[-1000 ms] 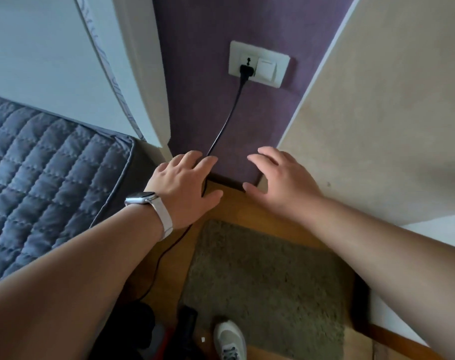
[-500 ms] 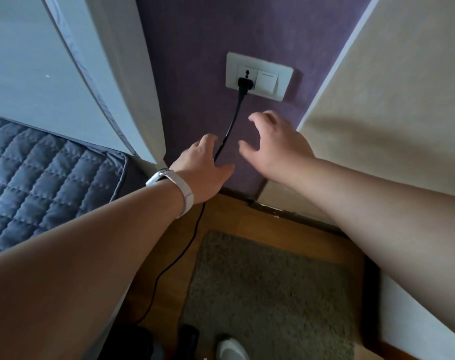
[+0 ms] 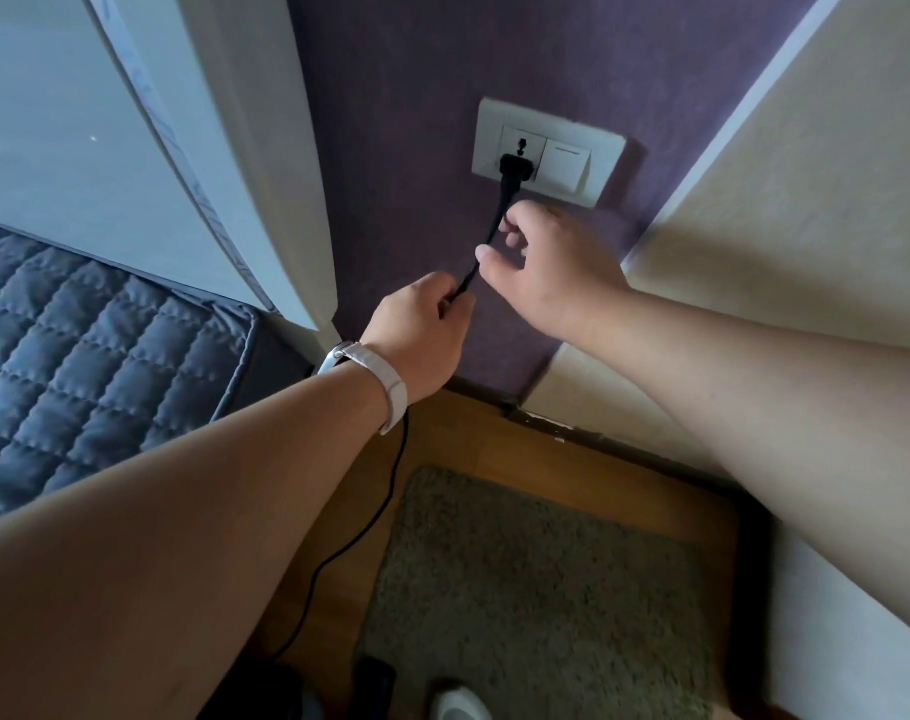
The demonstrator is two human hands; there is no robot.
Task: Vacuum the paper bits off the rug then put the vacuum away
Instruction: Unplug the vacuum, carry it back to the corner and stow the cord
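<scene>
Now, plug [image 3: 515, 166]: seated in wall socket [image 3: 494, 127], above the rug [image 3: 546, 589].
Left hand [image 3: 422, 335]: pinches the cord [image 3: 489, 241].
Right hand [image 3: 541, 267]: fingers curl beside cord below plug; grip unclear.
Risk: tugging the cord, not the plug, could strain it.

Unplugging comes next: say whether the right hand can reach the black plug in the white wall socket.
Probably yes: the right hand sits just below the black plug, nothing between them.
</scene>
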